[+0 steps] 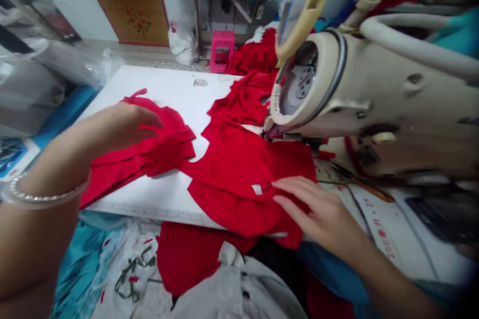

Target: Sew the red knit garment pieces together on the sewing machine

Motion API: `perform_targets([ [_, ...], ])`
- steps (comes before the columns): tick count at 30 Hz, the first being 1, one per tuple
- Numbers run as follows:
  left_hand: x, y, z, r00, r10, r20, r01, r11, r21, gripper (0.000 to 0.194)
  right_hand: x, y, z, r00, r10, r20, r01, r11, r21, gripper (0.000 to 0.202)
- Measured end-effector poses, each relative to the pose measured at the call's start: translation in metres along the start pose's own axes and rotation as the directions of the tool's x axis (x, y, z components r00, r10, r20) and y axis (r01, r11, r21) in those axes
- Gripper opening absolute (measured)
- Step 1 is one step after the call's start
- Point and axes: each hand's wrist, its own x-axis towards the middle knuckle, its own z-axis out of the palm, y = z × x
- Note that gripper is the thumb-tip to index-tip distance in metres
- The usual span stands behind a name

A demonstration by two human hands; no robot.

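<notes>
Red fabric [235, 164] lies across the white sewing table [157, 84], its right part under the head of a sewing machine [329, 89]. A small white label [257, 189] shows on it. My right hand [318, 209] rests at this cloth beside the label, thumb and fingers apart. On the left, my left hand [130, 122] is over another red piece [168, 147], fingers bent and slightly blurred; whether they touch or pinch the cloth is hidden. More red cloth [243, 97] is bunched behind the needle area.
Scissors with an orange handle [368, 189] lie right of the machine's needle area. A pink stool [221, 50] and a heap of red cloth [258, 52] stand beyond the table. Clear plastic bags [33, 79] are at the left. Teal cloth [80, 259] lies below the table.
</notes>
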Motion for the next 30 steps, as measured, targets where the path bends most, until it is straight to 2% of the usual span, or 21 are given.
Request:
perform_targets([
  [1, 0.007, 0.005, 0.02, 0.997, 0.056, 0.046, -0.058, 0.997, 0.046, 0.007, -0.001, 0.011, 0.001, 1.0, 0.02, -0.021, -0.021, 0.998, -0.053, 0.02],
  [2, 0.015, 0.012, 0.045, 0.981, 0.107, 0.164, -0.126, 0.985, 0.114, 0.008, -0.001, 0.022, 0.003, 1.0, 0.022, -0.014, -0.024, 0.995, -0.095, 0.02],
  [4, 0.032, 0.025, 0.1, 0.929, 0.18, 0.323, -0.259, 0.94, 0.222, 0.02, -0.003, 0.04, 0.007, 0.999, 0.019, 0.033, -0.013, 0.987, -0.158, 0.022],
  [5, 0.038, 0.03, 0.124, 0.925, 0.16, 0.345, -0.265, 0.922, 0.283, 0.03, -0.005, 0.047, 0.007, 0.998, 0.026, 0.058, -0.015, 0.983, -0.181, 0.026],
  [6, 0.042, 0.032, 0.143, 0.924, 0.105, 0.368, -0.245, 0.9, 0.36, 0.052, -0.01, 0.052, 0.004, 0.995, 0.037, 0.088, -0.02, 0.981, -0.191, 0.031],
  [7, 0.041, 0.032, 0.157, 0.913, 0.019, 0.408, -0.217, 0.87, 0.443, 0.075, -0.016, 0.056, -0.001, 0.991, 0.048, 0.128, -0.024, 0.983, -0.182, 0.036],
  [8, 0.038, 0.031, 0.164, 0.883, -0.072, 0.463, -0.203, 0.832, 0.516, 0.096, -0.024, 0.059, -0.007, 0.983, 0.054, 0.177, -0.026, 0.987, -0.157, 0.04],
  [10, 0.024, 0.027, 0.164, 0.778, -0.225, 0.586, -0.238, 0.758, 0.607, 0.122, -0.041, 0.068, -0.023, 0.964, 0.044, 0.264, -0.017, 0.994, -0.106, 0.046],
  [11, 0.016, 0.026, 0.16, 0.726, -0.271, 0.632, -0.272, 0.732, 0.625, 0.128, -0.047, 0.074, -0.03, 0.957, 0.034, 0.287, -0.003, 0.994, -0.107, 0.048],
  [12, 0.01, 0.025, 0.155, 0.693, -0.295, 0.658, -0.3, 0.712, 0.635, 0.13, -0.049, 0.08, -0.035, 0.956, 0.024, 0.291, 0.017, 0.99, -0.137, 0.049],
  [13, 0.007, 0.027, 0.152, 0.689, -0.305, 0.657, -0.309, 0.697, 0.647, 0.129, -0.048, 0.087, -0.039, 0.958, 0.025, 0.285, 0.032, 0.981, -0.193, 0.048],
  [14, 0.007, 0.029, 0.15, 0.709, -0.302, 0.637, -0.298, 0.69, 0.659, 0.125, -0.043, 0.094, -0.04, 0.962, 0.039, 0.272, 0.035, 0.965, -0.261, 0.046],
  [16, 0.012, 0.035, 0.153, 0.775, -0.274, 0.569, -0.239, 0.707, 0.666, 0.116, -0.024, 0.106, -0.038, 0.966, 0.099, 0.241, -0.001, 0.927, -0.375, 0.036],
  [18, 0.02, 0.041, 0.162, 0.817, -0.26, 0.514, -0.182, 0.731, 0.658, 0.115, -0.002, 0.112, -0.032, 0.97, 0.168, 0.175, -0.067, 0.88, -0.47, 0.026],
  [20, 0.023, 0.045, 0.17, 0.828, -0.274, 0.488, -0.148, 0.734, 0.663, 0.119, 0.012, 0.11, -0.026, 0.976, 0.209, 0.065, -0.134, 0.804, -0.579, 0.029],
  [22, 0.017, 0.047, 0.174, 0.842, -0.265, 0.471, -0.14, 0.735, 0.664, 0.115, 0.008, 0.101, -0.02, 0.984, 0.175, -0.027, -0.152, 0.758, -0.635, 0.031],
  [24, 0.006, 0.047, 0.175, 0.852, -0.241, 0.465, -0.147, 0.743, 0.653, 0.112, -0.011, 0.087, -0.013, 0.997, 0.07, 0.037, -0.04, 0.844, -0.536, 0.025],
  [26, -0.003, 0.043, 0.175, 0.825, -0.265, 0.5, -0.159, 0.74, 0.654, 0.117, -0.034, 0.075, -0.007, 0.983, -0.038, 0.18, 0.095, 0.943, -0.319, 0.023],
  [28, -0.005, 0.038, 0.173, 0.776, -0.32, 0.543, -0.161, 0.732, 0.662, 0.126, -0.049, 0.068, -0.004, 0.96, -0.065, 0.272, 0.109, 0.982, -0.151, 0.03],
  [30, -0.001, 0.034, 0.17, 0.755, -0.336, 0.563, -0.16, 0.739, 0.655, 0.129, -0.054, 0.065, -0.006, 0.96, -0.032, 0.278, 0.059, 0.994, -0.09, 0.032],
])
